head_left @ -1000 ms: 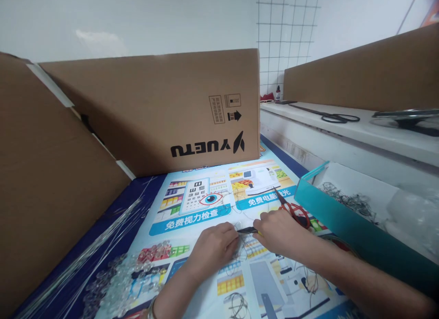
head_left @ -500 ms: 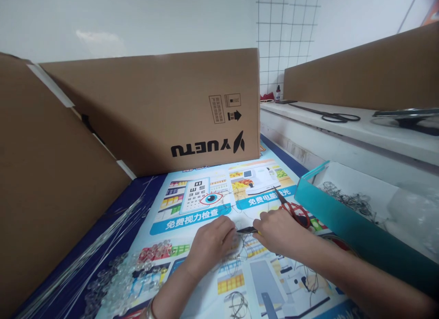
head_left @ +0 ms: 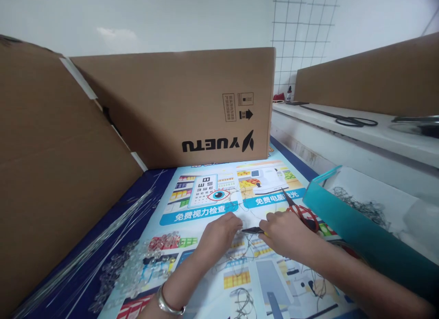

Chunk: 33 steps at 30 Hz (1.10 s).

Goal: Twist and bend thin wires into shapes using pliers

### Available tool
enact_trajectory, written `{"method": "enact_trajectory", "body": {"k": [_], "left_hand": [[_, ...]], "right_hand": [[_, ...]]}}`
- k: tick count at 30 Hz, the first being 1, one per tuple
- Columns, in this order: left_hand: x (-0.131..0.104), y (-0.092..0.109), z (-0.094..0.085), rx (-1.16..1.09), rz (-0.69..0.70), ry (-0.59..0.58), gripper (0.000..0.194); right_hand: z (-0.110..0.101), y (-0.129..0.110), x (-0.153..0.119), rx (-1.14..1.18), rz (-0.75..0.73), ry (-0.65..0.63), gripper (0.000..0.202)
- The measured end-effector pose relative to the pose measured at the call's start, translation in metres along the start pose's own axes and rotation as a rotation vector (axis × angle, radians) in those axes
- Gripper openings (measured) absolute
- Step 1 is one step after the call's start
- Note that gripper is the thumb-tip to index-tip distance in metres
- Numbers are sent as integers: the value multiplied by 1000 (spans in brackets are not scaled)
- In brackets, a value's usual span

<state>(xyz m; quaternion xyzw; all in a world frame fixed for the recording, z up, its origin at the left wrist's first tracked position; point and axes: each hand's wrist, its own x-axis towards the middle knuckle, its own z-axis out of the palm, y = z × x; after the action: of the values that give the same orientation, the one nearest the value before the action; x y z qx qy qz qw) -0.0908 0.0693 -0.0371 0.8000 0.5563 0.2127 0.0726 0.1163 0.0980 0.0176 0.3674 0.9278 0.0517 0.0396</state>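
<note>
My left hand point(head_left: 219, 234) and my right hand point(head_left: 286, 232) rest close together on a printed poster point(head_left: 206, 204) on the table. My right hand grips small dark pliers point(head_left: 252, 230) whose tip points left toward my left fingertips. My left fingers pinch a thin wire point(head_left: 240, 243) at that tip. Loose bent wires lie on the poster under and in front of both hands. Red-handled scissors point(head_left: 302, 214) lie just beyond my right hand.
A pile of clear beads point(head_left: 137, 268) and a bundle of straight wires point(head_left: 103, 236) lie to the left. Cardboard boxes point(head_left: 178, 104) wall the back and left. A teal box point(head_left: 356, 236) with wire pieces sits right. Black scissors point(head_left: 353, 121) lie on the white ledge.
The view has shifted slightly down and left, so everything sits further right. My hands stay together at the pliers tip, with only small finger movements.
</note>
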Motion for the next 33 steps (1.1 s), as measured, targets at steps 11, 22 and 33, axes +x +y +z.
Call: {"method": "enact_trajectory", "body": {"k": [11, 22, 33], "left_hand": [[-3, -7, 2, -137, -41, -2, 22], [-2, -6, 2, -231, -53, 10, 20], [0, -7, 2, -247, -89, -25, 19]], "right_hand": [[-2, -2, -4, -44, -23, 20, 24], [6, -12, -2, -115, -52, 22, 21], [-1, -13, -2, -201, -126, 16, 10]]}}
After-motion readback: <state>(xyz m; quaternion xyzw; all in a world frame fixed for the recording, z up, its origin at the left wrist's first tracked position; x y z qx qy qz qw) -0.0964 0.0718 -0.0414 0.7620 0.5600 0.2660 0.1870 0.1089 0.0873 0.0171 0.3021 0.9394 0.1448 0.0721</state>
